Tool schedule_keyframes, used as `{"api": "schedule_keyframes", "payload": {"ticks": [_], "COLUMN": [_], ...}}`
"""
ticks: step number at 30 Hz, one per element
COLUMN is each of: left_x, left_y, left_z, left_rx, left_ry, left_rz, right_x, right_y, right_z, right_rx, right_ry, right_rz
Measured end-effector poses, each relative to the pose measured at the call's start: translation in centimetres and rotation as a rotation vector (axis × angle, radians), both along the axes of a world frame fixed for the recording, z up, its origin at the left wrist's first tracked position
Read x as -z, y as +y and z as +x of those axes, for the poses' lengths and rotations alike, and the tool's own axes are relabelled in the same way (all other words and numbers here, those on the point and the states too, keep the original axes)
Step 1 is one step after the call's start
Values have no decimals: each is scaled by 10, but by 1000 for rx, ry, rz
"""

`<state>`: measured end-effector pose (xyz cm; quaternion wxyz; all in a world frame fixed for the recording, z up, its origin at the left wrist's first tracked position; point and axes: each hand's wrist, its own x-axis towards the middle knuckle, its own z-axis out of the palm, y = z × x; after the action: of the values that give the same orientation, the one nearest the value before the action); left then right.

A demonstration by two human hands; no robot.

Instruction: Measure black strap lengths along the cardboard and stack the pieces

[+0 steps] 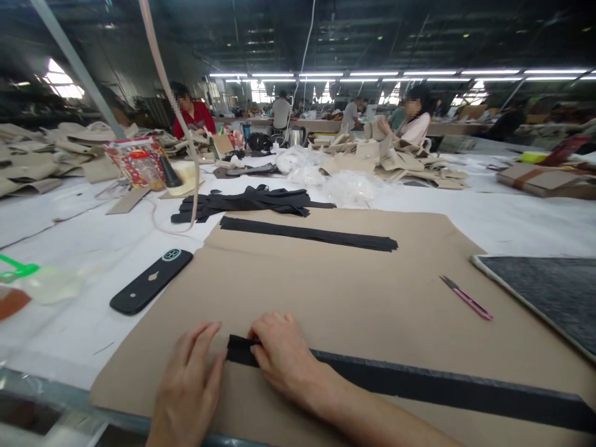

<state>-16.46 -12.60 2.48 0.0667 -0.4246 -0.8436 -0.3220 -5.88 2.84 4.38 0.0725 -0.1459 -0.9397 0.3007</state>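
Note:
A long black fabric strip (pixel 442 388) lies across the near edge of a brown cardboard sheet (pixel 326 292). My right hand (pixel 284 357) reaches across from the right and presses its curled fingers on the strip's left end. My left hand (pixel 190 385) lies flat on the cardboard just left of that end, fingers stretched out and holding nothing. A second stack of black strips (pixel 307 234) lies farther back on the cardboard. A heap of black strips (pixel 246 202) sits behind it on the white table.
A pink-handled snipper (pixel 465 298) lies on the cardboard at right, beside a grey felt board (pixel 544 295). A black oblong tool (pixel 151 280) lies at left on the white table (pixel 69 248). Beige fabric piles and several seated people fill the back.

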Motion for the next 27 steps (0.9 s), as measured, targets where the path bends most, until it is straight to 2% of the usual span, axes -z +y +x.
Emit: {"api": "schedule_keyframes", "payload": {"ticks": [3,5,7,13,22,27], "left_x": [10,17,22,24,14,15], "left_y": [-10,-12,-12,-13,-18,-17], "left_z": [-2,-4,-6,-9,-20,-22], "left_rx": [358,472,469,432,482,477], "left_ry": [377,542,622,638,669,653], "left_rz": [-45,-95,-123,-116,-127,-147], "right_x": [-3,-5,-7,-4,6,9], "right_y": [0,0,0,-2,-2,-2], "right_z": [0,-1,-3,-8,-3,1], "right_rx": [-24,-29,-30,-69,-94,-134], "right_ry": [-16,-24,-20,1,76,100], "right_rz": [21,25,30,33,44,62]}}
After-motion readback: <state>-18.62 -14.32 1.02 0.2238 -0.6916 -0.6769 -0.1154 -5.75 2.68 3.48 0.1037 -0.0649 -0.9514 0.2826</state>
